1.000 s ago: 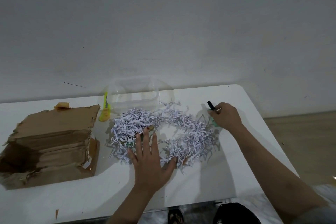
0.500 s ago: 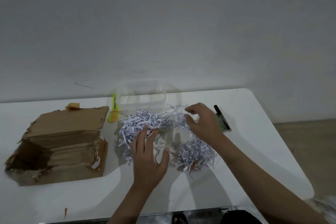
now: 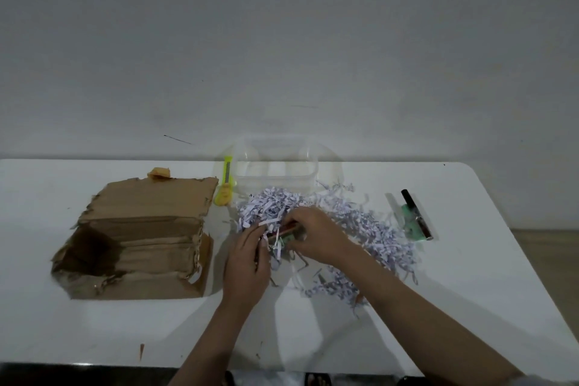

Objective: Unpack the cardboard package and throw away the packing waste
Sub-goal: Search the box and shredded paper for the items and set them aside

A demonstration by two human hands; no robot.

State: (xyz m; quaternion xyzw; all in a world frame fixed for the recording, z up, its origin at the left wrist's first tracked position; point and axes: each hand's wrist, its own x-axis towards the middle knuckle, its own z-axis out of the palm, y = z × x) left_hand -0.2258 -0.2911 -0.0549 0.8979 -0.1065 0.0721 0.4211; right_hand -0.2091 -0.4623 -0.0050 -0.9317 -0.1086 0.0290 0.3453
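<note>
Your right hand (image 3: 316, 236) has left the pen (image 3: 418, 216) by the table's right edge and joined your left hand (image 3: 246, 263) in the shredded paper (image 3: 369, 229); both pinch a small green-and-red item buried there, beside the emptied cardboard box (image 3: 138, 238)

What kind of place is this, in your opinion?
Probably a plain room at home or a simple workspace: a white rounded table stands against a bare grey wall, wooden flooring shows at right, and a torn brown cardboard box lies on the table.
</note>
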